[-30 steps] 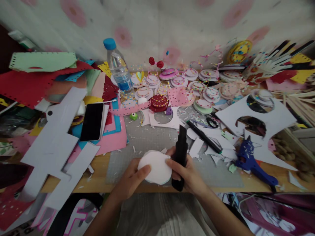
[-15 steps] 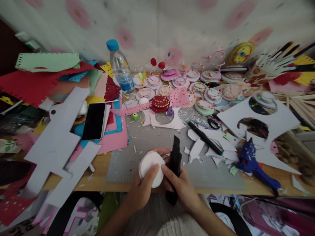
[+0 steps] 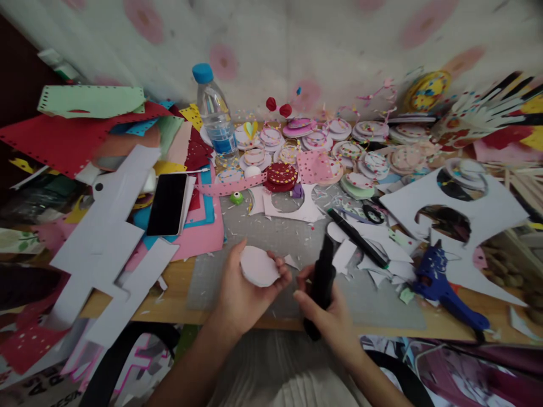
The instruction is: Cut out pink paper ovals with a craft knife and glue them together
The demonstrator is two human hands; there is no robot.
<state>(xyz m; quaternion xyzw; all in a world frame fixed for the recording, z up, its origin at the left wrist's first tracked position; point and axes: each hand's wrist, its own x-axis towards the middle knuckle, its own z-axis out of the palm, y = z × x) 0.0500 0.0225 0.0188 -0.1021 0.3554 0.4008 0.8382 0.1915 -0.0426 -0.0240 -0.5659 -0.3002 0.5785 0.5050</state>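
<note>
Head view: left hand (image 3: 244, 302), fingers curled, cups a white disc (image 3: 258, 266), likely light and stiff, best held by its rim; right hand (image 3: 326, 308) wraps a black cutter (image 3: 324, 274).

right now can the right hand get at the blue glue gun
Probably not to grasp it yet: the right hand holds a black tool. The way over the grey mat to the blue glue gun looks open, though.

White disc (image 3: 259, 265) in left fingers (image 3: 283, 273), black cutter (image 3: 324, 267) in right fingers (image 3: 304, 277)
</note>
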